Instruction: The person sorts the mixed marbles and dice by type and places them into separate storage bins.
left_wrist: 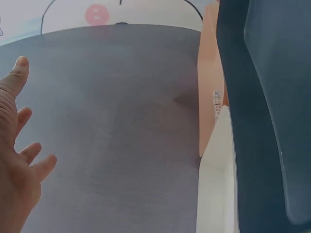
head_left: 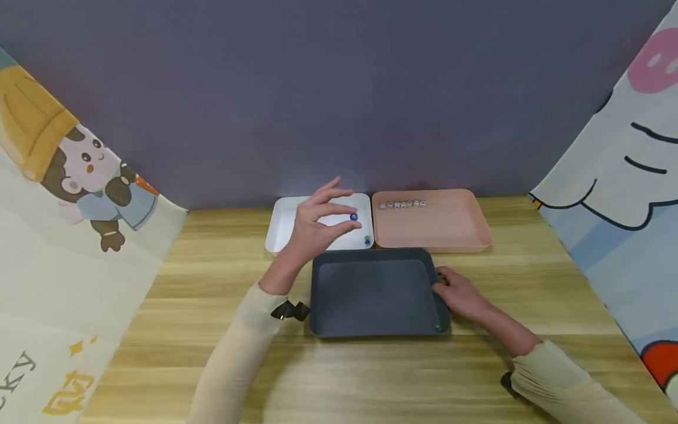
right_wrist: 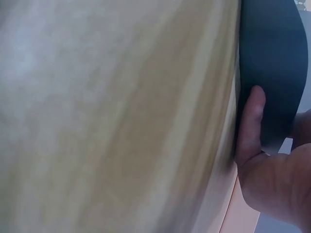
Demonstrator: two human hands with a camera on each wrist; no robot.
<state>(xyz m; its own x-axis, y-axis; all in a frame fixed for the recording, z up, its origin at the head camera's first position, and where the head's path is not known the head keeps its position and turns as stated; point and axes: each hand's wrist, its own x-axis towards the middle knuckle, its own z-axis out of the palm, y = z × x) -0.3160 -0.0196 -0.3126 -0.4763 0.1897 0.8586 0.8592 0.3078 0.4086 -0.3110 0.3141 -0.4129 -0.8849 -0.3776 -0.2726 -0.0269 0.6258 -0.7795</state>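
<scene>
My left hand (head_left: 312, 227) is above the white tray (head_left: 281, 221), pinching a small blue marble (head_left: 354, 217) between thumb and index finger while the other fingers are spread. In the left wrist view the marble is hidden; the thumb and some fingers show at the left edge. My right hand (head_left: 459, 293) grips the right rim of the dark grey tray (head_left: 371, 294), its thumb against the tray's side (right_wrist: 272, 63) in the right wrist view. A small green marble (head_left: 438, 327) lies in that tray's near right corner. Green and blue marbles (head_left: 367, 240) sit in the white tray's near right corner.
A pink tray (head_left: 439, 227) stands right of the white one, with several dice (head_left: 402, 205) in a row along its far left side. The wood-grain table (head_left: 212, 330) meets a grey back wall (head_left: 339, 94). Cartoon-printed side panels flank it.
</scene>
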